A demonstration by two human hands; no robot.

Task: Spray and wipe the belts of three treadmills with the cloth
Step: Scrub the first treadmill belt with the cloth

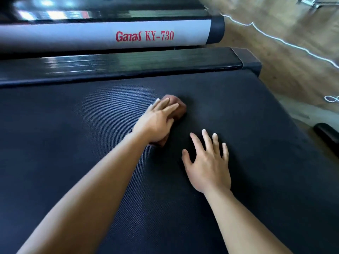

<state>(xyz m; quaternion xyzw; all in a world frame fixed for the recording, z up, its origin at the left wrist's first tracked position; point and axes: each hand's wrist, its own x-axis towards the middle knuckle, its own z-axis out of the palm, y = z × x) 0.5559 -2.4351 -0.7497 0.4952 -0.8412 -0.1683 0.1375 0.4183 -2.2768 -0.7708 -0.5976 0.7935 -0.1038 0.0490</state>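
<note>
A dark ribbed treadmill belt [91,162] fills most of the head view. On it lies a bunched brown cloth [177,107] near the middle. My left hand [157,121] presses down on the cloth with straight fingers laid over it. My right hand [209,162] rests flat on the belt just to the right and nearer to me, fingers spread, holding nothing. No spray bottle is in view.
A glossy black side rail [128,65] runs along the belt's far edge. Beyond it is a grey side cover [73,37] of the neighbouring treadmill with red lettering. Wooden floor [275,43] with a white cable [286,43] lies to the right.
</note>
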